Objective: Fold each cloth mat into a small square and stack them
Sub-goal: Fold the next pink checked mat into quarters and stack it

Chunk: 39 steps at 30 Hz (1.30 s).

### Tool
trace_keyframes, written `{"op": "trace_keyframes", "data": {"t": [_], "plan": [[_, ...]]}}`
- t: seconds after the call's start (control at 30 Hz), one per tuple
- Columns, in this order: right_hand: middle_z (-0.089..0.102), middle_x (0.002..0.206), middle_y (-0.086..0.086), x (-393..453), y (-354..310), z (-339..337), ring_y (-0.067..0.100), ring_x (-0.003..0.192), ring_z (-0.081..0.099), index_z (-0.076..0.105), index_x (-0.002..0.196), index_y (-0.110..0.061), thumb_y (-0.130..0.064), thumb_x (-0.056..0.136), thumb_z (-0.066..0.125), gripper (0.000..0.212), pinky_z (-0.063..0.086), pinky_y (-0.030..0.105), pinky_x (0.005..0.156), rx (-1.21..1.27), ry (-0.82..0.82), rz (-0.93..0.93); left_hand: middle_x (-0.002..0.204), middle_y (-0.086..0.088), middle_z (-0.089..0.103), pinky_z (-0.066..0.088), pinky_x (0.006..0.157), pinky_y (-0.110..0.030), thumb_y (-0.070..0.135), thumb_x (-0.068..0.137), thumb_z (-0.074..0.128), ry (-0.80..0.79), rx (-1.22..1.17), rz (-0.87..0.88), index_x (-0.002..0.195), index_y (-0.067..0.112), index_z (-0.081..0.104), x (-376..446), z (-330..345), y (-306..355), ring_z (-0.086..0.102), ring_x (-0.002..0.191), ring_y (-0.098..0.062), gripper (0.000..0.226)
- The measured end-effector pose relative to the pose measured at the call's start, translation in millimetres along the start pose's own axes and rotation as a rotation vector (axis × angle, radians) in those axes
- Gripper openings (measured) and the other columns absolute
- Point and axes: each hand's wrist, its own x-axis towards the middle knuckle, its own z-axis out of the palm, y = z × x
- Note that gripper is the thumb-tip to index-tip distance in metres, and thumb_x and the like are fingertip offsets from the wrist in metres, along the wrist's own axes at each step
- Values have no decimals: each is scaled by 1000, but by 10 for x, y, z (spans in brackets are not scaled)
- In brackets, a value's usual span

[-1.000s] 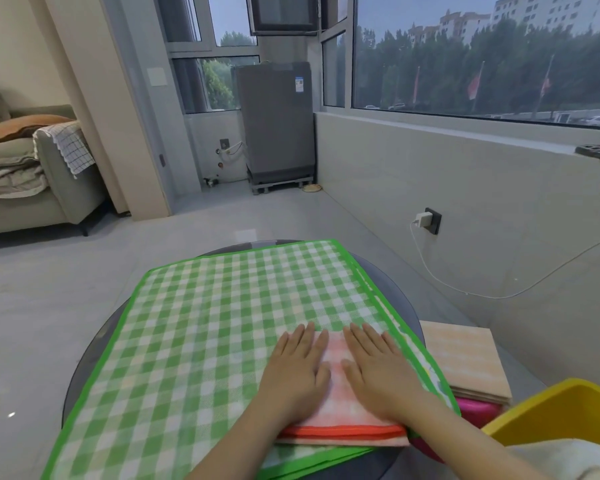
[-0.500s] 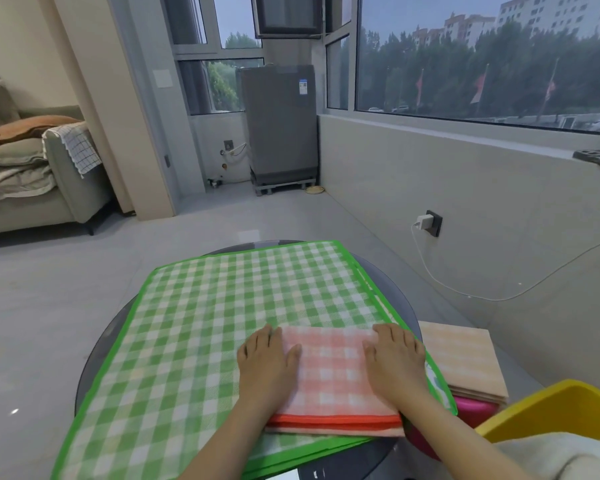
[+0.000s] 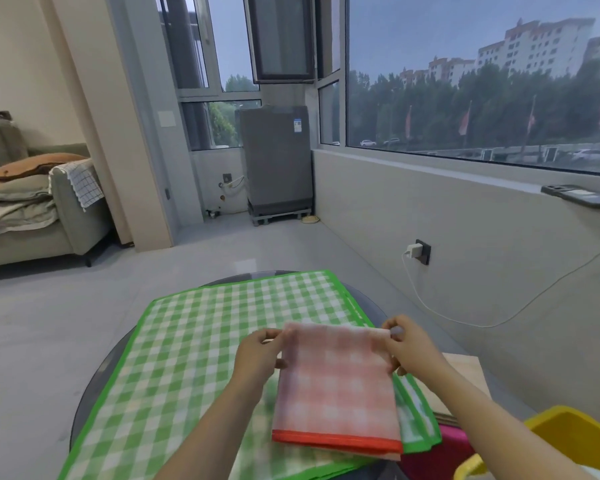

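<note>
A second ago both palms lay flat on the folded pink mat (image 3: 336, 386); now the left hand (image 3: 257, 355) and right hand (image 3: 407, 344) each pinch a far corner and lift it off the green mat (image 3: 187, 341) near the table's (image 3: 90, 386) right edge — each grip closed on cloth. Likely another fold toward a small square, or a carry to the stack.

Dim, flat daylight from big windows (image 3: 482, 81), soft shadows, wide-angle bending at edges, slight motion blur on hands.
</note>
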Motion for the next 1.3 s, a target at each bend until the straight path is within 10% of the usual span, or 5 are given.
{"op": "trace_keyframes", "data": {"t": [0.43,0.67,0.9,1.3], "plan": [[65,76,13,135,-50,-1170,22,68,65,69,79,-5,-27,88,62,25,56,32,74,340,243,-45,75,-4,65,54,83,-37,34,84,67,-121,-254,154,76,4,66,-27,1154,808,64,72,-20,31],[66,88,-2,270,572,-1554,14,86,62,69,96,-19,-17,82,70,14,47,29,81,166,282,-62,94,1,66,44,67,-14,18,83,69,-169,-140,239,95,17,66,126,2040,559,60,84,-8,12],[51,119,5,634,1409,-1759,16,96,54,62,120,-12,-21,78,74,44,41,25,86,-57,322,-11,137,-3,51,37,107,-31,10,84,66,-259,94,281,123,4,60,447,2821,265,50,123,-17,39],[42,120,-4,1073,2247,-1324,14,117,46,54,129,-9,-13,82,70,50,35,19,92,-2,373,47,153,-4,26,26,107,-22,-7,91,43,-132,214,139,137,7,45,827,3714,-497,43,129,-21,47]]}}
